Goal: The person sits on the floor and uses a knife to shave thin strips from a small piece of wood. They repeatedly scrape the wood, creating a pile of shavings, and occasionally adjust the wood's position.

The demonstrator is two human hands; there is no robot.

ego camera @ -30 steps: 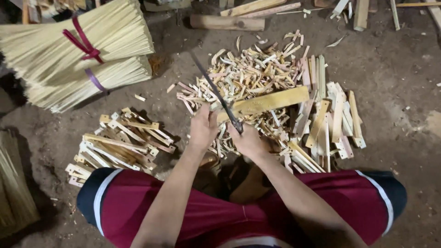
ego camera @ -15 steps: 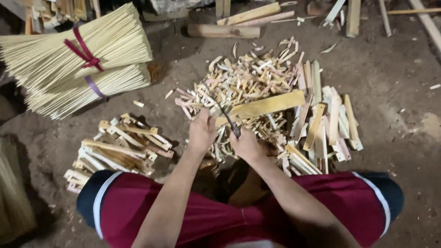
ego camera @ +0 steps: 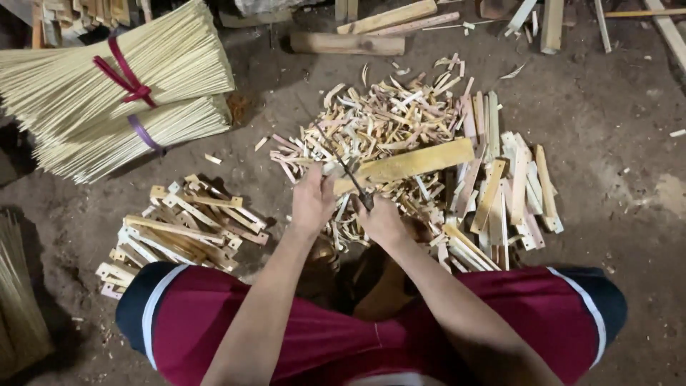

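My left hand grips the near end of a flat pale bamboo slat that points away to the right. My right hand is shut on the handle of a dark knife, whose blade lies against the slat's near end. Both hands sit just above my knees in red shorts. Under the slat lies a heap of curled bamboo shavings.
A pile of short notched bamboo pieces lies at the left. Cut flat slats lie at the right. Two tied bundles of thin bamboo sticks rest at the upper left. A log and wood offcuts lie at the top.
The knife blade, raised and pointing away a second ago, has come down to the slat's near end. Both hands stayed close together.
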